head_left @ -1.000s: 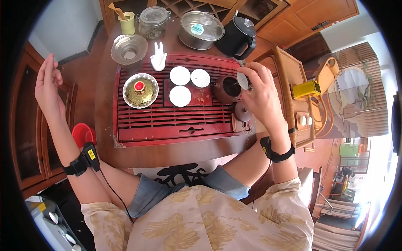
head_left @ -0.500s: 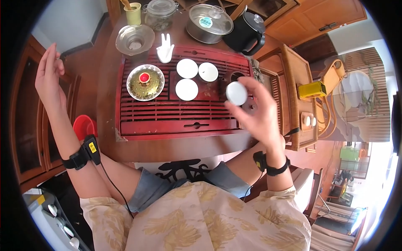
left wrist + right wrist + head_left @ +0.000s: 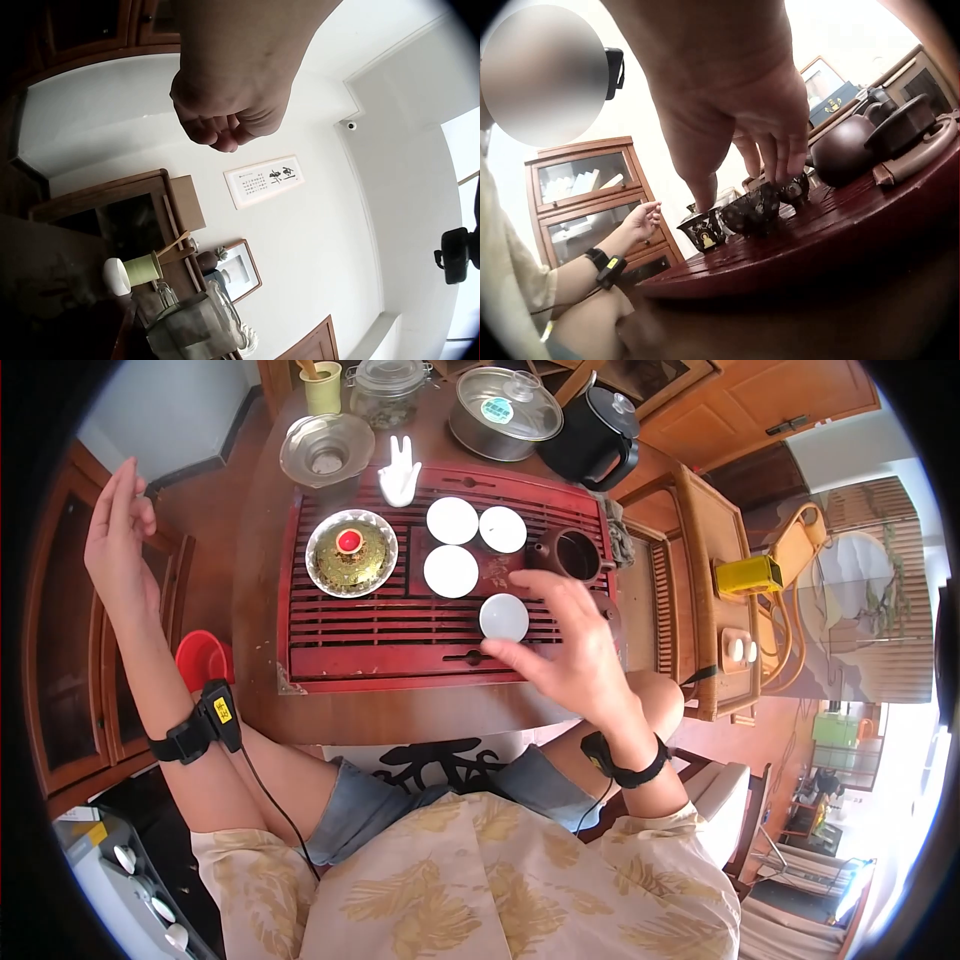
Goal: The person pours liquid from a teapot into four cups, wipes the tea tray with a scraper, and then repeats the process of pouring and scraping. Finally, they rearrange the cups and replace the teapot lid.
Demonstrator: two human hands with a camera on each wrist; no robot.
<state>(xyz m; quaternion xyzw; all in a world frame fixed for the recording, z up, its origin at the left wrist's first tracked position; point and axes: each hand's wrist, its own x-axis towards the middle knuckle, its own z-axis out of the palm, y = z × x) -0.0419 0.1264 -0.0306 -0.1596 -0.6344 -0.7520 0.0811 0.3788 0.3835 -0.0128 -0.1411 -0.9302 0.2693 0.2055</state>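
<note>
My right hand is low over the red slatted tea tray, thumb and fingers spread around a small white-lined teacup. The cup sits upright on the slats; in the right wrist view its dark patterned outside shows beneath the fingertips. Three more cups stand grouped on the tray's centre panel. Beyond my fingers is the lidless brown teapot, and its lid is partly hidden by the hand. My left hand is raised off the table's left side, loosely bent and holding nothing.
On the tray's left stands a lidded gaiwan with a red knob. Behind are a white hand-shaped ornament, a glass bowl, a glass jar, a lidded steel pot and a black kettle. A wooden trolley stands right.
My right hand has carried the teacup from beside the teapot toward the tray's front, set it upright and spread its fingers from it. The left hand stays raised.
</note>
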